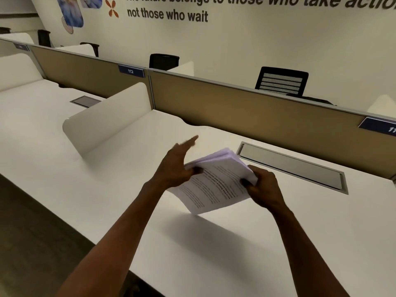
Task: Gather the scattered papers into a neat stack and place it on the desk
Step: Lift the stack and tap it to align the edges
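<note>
A stack of printed white papers (214, 183) hangs tilted above the white desk (267, 243), casting a shadow on it. My right hand (262, 186) grips the stack's right edge, with the thumb on the top sheet. My left hand (176, 163) is at the stack's left edge: its thumb presses on the papers while the fingers stretch out straight, blurred, toward the far side. The sheets are roughly squared, with their far edges slightly fanned.
A grey cable hatch (293, 166) is set in the desk just behind the papers. A white curved side divider (107, 121) stands to the left, a tan partition (257, 112) runs along the back. Black chairs (280, 81) sit beyond it.
</note>
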The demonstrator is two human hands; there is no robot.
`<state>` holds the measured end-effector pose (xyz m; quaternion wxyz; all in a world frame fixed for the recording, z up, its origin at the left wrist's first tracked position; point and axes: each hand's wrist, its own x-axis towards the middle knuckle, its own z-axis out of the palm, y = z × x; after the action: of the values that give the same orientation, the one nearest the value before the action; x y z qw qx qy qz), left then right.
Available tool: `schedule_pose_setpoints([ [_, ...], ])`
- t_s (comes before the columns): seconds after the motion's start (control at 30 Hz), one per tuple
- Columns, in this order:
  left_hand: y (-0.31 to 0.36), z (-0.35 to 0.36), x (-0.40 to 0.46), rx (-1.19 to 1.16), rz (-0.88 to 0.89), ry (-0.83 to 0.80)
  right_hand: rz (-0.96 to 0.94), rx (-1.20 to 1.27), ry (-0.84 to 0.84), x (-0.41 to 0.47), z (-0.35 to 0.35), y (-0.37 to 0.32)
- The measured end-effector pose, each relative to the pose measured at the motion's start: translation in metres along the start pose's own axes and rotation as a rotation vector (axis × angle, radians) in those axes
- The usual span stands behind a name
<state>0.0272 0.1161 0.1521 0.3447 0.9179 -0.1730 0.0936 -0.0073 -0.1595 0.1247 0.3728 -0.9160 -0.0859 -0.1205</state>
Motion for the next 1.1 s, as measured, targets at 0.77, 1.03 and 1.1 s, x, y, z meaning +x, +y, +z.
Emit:
schedule_pose_setpoints([
  [0.77,-0.052,0.073,-0.059,-1.04,-0.415,0.113,0.351,0.768,0.026,-0.038,0.085,0.021],
  [1.03,-0.053,0.077,-0.063,-0.891,-0.386,0.142,0.346,0.799,0.054,-0.04,0.096,0.033],
  [1.1,-0.052,0.077,-0.065,-0.861,-0.374,0.131,0.361,0.812,0.047,-0.042,0.099,0.035],
])
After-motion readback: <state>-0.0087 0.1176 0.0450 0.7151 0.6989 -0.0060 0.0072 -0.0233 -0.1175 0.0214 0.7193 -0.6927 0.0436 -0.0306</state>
